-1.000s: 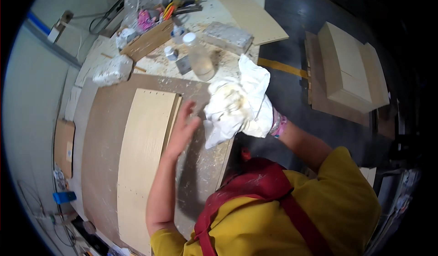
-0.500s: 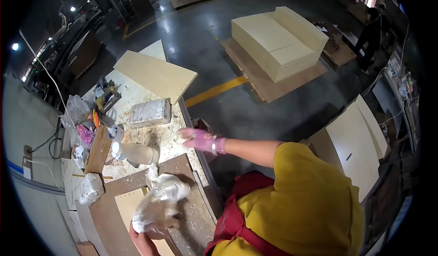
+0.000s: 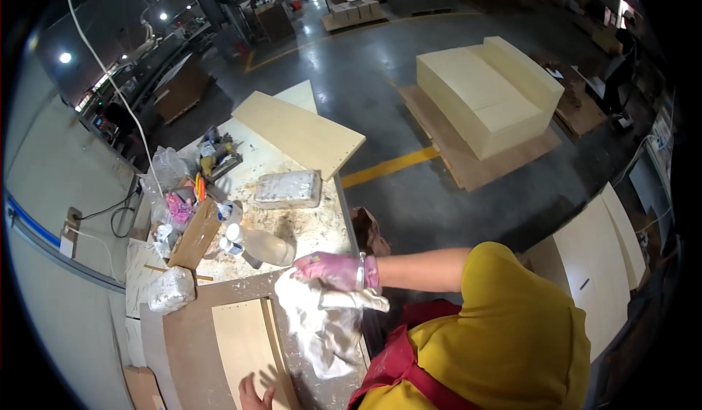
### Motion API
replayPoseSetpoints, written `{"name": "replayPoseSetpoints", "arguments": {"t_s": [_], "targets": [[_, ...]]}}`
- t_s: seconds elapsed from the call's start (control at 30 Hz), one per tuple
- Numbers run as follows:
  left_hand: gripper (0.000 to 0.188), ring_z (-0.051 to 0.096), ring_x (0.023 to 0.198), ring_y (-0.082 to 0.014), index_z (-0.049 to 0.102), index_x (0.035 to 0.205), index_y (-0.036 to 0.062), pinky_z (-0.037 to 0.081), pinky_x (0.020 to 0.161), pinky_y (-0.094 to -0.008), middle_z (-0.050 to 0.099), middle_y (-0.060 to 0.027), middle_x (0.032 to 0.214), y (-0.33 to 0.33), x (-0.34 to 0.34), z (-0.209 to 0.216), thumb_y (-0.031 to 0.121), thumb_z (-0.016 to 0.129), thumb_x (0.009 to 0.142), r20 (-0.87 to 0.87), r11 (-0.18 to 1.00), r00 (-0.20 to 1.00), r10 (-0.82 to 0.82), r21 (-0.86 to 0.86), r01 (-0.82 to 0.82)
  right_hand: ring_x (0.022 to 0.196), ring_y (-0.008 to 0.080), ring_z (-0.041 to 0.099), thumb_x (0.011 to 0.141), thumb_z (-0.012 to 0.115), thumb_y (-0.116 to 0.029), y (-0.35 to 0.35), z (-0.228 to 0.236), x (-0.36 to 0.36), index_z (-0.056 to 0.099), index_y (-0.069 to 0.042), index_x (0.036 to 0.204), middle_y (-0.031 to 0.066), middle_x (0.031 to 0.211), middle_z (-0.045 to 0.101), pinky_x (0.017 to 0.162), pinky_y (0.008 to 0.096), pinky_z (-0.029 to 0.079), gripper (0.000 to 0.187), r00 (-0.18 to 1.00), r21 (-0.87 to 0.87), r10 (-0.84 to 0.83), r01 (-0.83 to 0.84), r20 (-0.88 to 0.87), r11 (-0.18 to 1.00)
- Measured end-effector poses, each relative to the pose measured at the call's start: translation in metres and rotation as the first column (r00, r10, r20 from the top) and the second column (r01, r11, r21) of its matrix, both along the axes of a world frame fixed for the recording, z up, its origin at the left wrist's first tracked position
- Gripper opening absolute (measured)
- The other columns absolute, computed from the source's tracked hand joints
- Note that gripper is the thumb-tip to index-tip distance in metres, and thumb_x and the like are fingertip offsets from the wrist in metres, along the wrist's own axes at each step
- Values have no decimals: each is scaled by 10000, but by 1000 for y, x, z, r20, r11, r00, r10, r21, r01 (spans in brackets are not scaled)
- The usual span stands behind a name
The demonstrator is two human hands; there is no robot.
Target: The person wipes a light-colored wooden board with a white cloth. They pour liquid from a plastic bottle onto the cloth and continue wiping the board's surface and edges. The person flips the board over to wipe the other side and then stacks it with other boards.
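Note:
My right hand point(image 3: 327, 270), in a pink glove, grips the top of a crumpled white cloth point(image 3: 314, 329). The cloth hangs down at the right side of a brown work board point(image 3: 194, 344). My bare left hand point(image 3: 256, 394) is at the lower edge with its fingers spread over a pale wooden panel point(image 3: 238, 337). Small holes run along the far end of that panel, and another strip lies along its right side. Just beyond the cloth, a cloudy plastic bottle point(image 3: 267, 248) lies on its side.
A wrapped block point(image 3: 287, 189) and a long pale panel point(image 3: 300, 134) lie farther back on the stained bench. To the left are a wooden box point(image 3: 196, 233), plastic bags and a second wrapped bundle point(image 3: 172, 290). Stacked panels point(image 3: 482, 103) stand on the floor at the right.
The white cloth has passed from my left hand to my right, moving rightward off the panel. My left hand now spreads over the panel. The whole view has shifted somewhat.

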State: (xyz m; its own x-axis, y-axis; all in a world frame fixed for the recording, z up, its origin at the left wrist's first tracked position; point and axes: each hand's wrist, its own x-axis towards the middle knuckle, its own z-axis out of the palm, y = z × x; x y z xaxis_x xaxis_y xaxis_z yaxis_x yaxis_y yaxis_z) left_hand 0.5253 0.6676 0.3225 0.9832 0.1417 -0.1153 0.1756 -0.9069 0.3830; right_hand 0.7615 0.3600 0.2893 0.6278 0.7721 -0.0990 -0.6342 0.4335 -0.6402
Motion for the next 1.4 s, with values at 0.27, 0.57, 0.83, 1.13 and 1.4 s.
{"name": "replayPoseSetpoints", "arguments": {"t_s": [0.27,0.57,0.83,1.13,1.4], "targets": [[646,481,1156,-312,416,1319,64,443,931,-459,464,-134,1311,-29,106,-132,539,460,882,263,993,957,-121,24,119,739,81,552,824,655,-171,61,39,-61,615,-37,810,-10,746,581,660,228,425,141,975,67,27,-43,221,997],[688,555,1083,-314,428,1303,25,469,921,-444,528,-155,1241,-139,106,-19,582,354,906,-272,-267,885,379,-947,-177,1157,178,481,842,656,-300,7,-61,-27,427,-51,1325,87,1260,515,976,308,389,590,981,-176,-53,87,187,981],[453,555,994,-210,520,1191,-8,435,881,-321,572,-118,1118,-130,169,-50,366,468,940,-23,487,957,290,-857,-168,1204,245,480,933,497,-332,-1,-116,-39,473,-83,1291,105,1302,517,1050,428,346,437,879,363,244,-89,-409,928],[730,467,1164,-279,346,1337,-15,417,933,-368,417,-210,1320,-83,294,-120,177,737,751,371,651,894,250,-748,128,1061,271,598,952,466,-274,-52,-66,49,500,-28,1243,152,1185,596,959,453,465,382,826,126,-272,378,-494,917],[704,530,1092,-319,449,1255,22,418,918,-413,502,-163,1231,-144,287,-66,191,786,660,451,896,886,105,-429,113,1192,242,502,982,403,-208,-82,-50,85,342,-35,1359,132,1308,488,1005,384,432,419,703,205,-710,701,-37,683]]}}
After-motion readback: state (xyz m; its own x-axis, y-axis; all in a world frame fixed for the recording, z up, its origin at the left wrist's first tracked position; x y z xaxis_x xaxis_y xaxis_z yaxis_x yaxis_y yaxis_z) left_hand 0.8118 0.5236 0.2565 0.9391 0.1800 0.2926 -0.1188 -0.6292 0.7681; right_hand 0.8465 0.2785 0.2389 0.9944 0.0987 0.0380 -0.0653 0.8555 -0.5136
